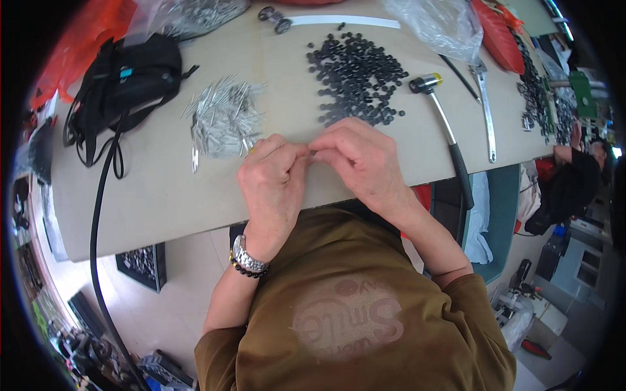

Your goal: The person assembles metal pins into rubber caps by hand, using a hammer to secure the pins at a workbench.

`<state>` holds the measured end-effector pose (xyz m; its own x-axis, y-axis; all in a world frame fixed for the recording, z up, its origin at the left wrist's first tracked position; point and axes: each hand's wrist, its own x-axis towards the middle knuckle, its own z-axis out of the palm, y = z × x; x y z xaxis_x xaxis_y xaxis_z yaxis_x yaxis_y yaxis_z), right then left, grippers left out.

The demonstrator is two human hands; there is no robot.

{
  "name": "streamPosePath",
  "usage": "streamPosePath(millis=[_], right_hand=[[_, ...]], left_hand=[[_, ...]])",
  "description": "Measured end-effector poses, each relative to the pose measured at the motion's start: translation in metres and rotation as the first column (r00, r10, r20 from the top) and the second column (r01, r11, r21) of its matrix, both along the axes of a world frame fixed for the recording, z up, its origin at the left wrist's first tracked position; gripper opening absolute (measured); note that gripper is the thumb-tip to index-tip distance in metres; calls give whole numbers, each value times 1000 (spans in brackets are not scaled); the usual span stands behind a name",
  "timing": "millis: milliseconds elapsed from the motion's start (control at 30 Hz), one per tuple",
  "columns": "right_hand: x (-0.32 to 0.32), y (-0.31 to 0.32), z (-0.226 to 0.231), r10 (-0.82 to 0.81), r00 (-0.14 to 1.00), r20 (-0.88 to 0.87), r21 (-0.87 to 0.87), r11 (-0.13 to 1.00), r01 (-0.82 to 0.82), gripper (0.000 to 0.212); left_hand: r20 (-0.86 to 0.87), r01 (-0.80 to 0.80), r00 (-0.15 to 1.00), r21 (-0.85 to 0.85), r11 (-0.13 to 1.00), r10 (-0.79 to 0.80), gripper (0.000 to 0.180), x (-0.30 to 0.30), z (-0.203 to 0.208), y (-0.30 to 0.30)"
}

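Observation:
My left hand and my right hand meet over the near part of the table, fingertips pinched together. Whatever is between the fingers is too small and too covered to make out; a dark speck shows at the right fingertips. Just beyond my left hand lies a pile of thin, shiny metal pins. A heap of small, round black caps spreads out beyond my right hand.
A mallet with a black handle lies at the right, its grip over the table edge. Beside it are a wrench and a dark rod. A black bag sits at the left, near a hanging black cable.

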<state>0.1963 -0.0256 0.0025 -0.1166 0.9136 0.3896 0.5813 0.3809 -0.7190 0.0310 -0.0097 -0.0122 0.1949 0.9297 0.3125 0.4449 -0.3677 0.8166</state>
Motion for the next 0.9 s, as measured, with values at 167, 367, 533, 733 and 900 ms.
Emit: streamPosePath(millis=[167,367,533,733,900], right_hand=[[3,1,-3,17,999,47,121,992,-23,16],[-1,-4,-12,-1,996,85,146,989,-11,10],[-1,-8,-10,-22,991,130,159,987,1,9],[1,-11,-11,-22,981,190,161,987,-9,18],[61,-9,13,-385,901,198,384,876,290,37]], left_hand=[[-50,-9,999,-22,1000,8,10,-1,2,-1],[-79,8,997,-36,999,-10,11,1,4,-5],[-78,-19,997,-8,1000,18,10,2,-2,-4],[-111,-11,994,24,1000,14,9,1,-5,-3],[-89,-43,995,-2,999,43,10,3,2,-5]])
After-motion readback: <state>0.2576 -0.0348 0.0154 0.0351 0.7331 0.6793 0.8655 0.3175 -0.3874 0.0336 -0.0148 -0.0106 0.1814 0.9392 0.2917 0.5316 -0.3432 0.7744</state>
